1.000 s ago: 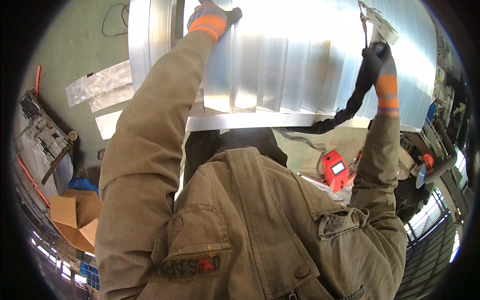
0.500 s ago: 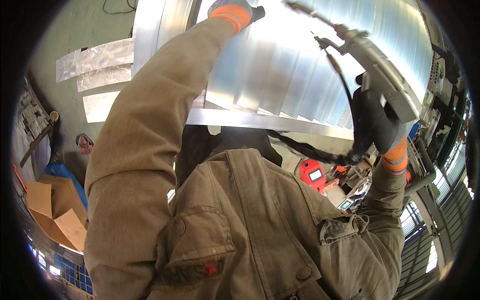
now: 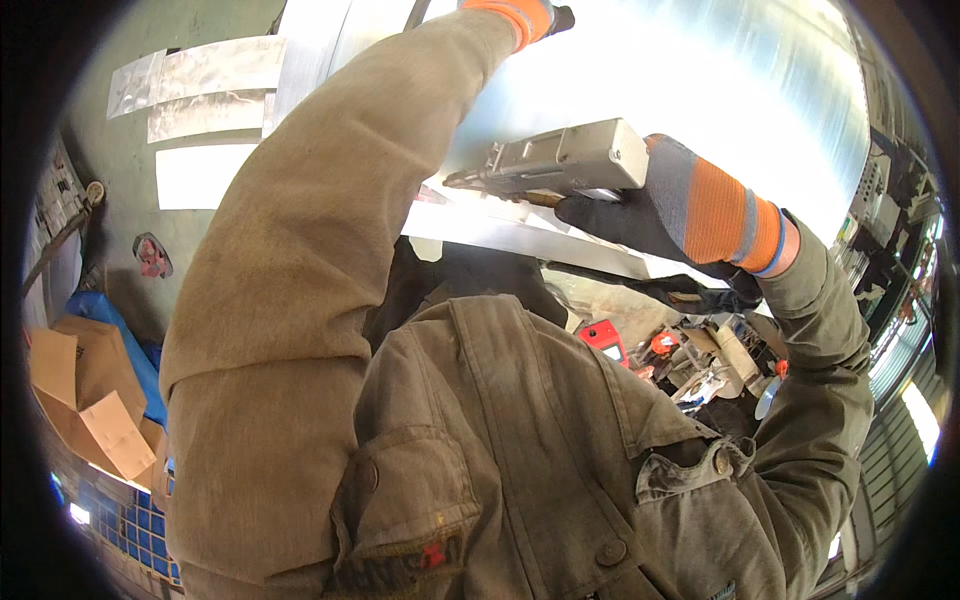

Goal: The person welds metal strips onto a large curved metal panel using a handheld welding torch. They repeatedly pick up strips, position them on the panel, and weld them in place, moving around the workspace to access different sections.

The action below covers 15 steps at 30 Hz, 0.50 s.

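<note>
My right hand [image 3: 690, 205], in a black and grey glove with an orange cuff, grips a boxy grey metal welding gun [image 3: 570, 155]. The gun lies nearly level, its narrow front end pointing left, close to the near edge of a large shiny metal panel [image 3: 620, 60]. Glare washes out much of that panel. A bright metal strip [image 3: 520, 232] runs along its near side. Up at the top edge, my left hand [image 3: 515, 18] is stretched far forward over the metal. Only its orange cuff and a dark glove tip show; its other fingers are out of the picture.
Several loose metal sheets [image 3: 220, 72] lie on the green surface at the left. An opened cardboard box [image 3: 95, 390] stands at the lower left beside blue sheeting [image 3: 125, 345]. Behind my right forearm are a red device [image 3: 603, 340] and assorted clutter [image 3: 715, 370].
My right hand has brought the welding gun leftward and down toward the panel's near edge, turning its front end from up-left to left. My left hand has shifted slightly up and right.
</note>
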{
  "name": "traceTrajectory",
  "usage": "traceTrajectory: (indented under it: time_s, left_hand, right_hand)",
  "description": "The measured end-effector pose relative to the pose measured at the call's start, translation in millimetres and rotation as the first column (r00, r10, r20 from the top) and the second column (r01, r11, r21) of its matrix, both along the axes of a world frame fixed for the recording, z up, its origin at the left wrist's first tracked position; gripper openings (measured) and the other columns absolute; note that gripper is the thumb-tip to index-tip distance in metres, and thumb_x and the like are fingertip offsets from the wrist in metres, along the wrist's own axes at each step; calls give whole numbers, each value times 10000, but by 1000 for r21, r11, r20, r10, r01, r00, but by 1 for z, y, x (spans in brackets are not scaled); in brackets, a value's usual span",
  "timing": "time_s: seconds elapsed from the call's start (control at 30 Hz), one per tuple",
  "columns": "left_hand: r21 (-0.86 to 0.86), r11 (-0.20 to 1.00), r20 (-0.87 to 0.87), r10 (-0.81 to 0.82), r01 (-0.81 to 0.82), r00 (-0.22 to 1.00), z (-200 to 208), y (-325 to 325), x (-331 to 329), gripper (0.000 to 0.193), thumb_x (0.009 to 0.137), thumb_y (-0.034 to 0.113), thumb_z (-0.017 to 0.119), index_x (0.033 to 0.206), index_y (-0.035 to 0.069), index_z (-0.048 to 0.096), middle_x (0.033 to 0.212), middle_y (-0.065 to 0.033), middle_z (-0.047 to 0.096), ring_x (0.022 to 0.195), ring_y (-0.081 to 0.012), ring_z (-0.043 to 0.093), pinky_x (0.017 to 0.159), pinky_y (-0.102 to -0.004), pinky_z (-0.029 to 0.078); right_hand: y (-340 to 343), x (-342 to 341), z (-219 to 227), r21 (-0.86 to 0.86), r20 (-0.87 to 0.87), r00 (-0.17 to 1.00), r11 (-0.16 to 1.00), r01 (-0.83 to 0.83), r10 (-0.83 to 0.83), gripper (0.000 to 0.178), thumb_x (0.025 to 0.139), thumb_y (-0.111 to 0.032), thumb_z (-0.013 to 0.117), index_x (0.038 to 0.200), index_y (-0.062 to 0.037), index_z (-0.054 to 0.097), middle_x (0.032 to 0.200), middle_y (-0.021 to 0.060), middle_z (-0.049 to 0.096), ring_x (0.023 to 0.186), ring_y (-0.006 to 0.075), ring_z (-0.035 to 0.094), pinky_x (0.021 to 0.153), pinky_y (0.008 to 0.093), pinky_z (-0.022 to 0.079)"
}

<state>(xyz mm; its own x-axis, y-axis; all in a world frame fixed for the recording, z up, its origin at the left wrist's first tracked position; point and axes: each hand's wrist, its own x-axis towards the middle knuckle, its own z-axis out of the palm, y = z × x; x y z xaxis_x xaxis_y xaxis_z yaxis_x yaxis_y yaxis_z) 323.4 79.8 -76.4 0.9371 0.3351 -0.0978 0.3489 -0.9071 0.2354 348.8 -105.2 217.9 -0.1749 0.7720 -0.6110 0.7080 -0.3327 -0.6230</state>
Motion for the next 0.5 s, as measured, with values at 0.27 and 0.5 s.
traceTrajectory:
  time_s: [0.27,0.5]
  left_hand:
    - [-425,832,6,397,-357,918,36,-2,-3,1252,947,574,717,1555,-322,89,1483,-434,537,1415,-467,556,1200,-419,450]
    - [-536,708,-117,476,-459,871,53,0,-5,1292,902,527,797,1626,-227,37,1542,-425,485,1448,-486,530,1224,-454,444]
  right_hand:
    - [9,-3,-31,41,-36,996,996,-82,84,390,1039,-359,752,1323,-92,745,1009,136,814,817,288,757,781,388,603]
    - [2,9,-46,7,-149,986,997,-71,71,420,1055,-366,745,1367,-86,736,1122,153,820,930,268,789,856,390,626]
